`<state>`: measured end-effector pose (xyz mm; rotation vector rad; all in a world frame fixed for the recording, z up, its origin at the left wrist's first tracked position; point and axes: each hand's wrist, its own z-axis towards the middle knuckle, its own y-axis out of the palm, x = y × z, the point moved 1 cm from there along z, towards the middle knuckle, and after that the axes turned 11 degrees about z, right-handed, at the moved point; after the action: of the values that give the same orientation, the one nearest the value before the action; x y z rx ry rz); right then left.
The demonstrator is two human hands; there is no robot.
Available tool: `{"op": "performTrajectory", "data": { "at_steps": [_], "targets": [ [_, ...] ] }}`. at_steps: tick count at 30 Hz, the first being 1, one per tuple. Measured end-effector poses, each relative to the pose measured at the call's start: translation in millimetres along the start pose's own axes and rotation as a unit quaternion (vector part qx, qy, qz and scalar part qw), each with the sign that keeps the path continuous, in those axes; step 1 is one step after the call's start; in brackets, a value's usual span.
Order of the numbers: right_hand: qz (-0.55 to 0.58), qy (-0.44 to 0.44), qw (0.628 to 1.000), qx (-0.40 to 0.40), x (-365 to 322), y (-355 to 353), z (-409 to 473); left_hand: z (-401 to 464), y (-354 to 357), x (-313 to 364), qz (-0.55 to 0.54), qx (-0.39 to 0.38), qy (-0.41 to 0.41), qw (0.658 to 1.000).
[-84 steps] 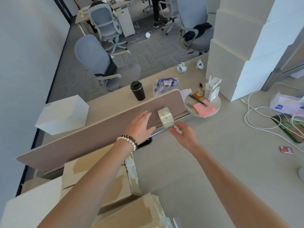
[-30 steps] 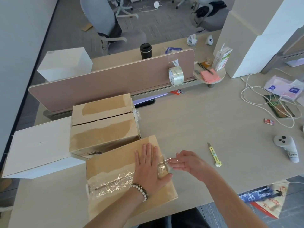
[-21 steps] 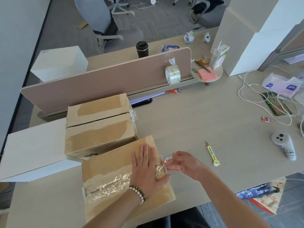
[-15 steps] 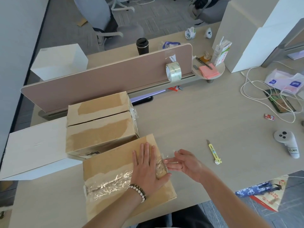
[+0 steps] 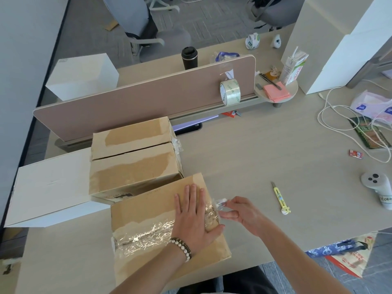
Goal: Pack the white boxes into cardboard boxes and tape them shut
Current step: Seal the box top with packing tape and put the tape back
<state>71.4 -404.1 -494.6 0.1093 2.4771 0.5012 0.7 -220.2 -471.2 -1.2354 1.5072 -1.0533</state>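
The left hand (image 5: 194,217) lies flat, fingers straight, pressing the clear tape (image 5: 148,232) onto the nearest cardboard box (image 5: 148,211) at the table's (image 5: 244,158) front edge. The right hand's (image 5: 244,215) grip pinches the tape's loose end (image 5: 219,203) beside the box's right edge. Since half a second ago both hands have hardly shifted.

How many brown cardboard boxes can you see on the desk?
3. One near box lies under the left hand. A middle box sits just behind it. A far box sits by the divider. Others may be hidden.
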Motion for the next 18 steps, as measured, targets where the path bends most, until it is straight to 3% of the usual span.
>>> {"op": "performTrajectory", "data": {
  "at_steps": [4, 8, 18],
  "targets": [
    [-0.07, -0.009, 0.997, 0.025, -3.7, 5.1, 2.8, 0.8, -0.4, -0.1, -0.004, -0.001, 0.0, 1.0],
    [-0.211, -0.028, 0.976, 0.05, -0.3, 9.2, 1.7, 0.5, 0.0, -0.2, -0.006, -0.001, 0.0, 1.0],
    [-0.244, -0.039, 0.967, 0.068, 24.0, 18.6, 20.3, 1.1, -1.7, -0.1, -0.005, -0.002, -0.002, 1.0]
  ]
}}
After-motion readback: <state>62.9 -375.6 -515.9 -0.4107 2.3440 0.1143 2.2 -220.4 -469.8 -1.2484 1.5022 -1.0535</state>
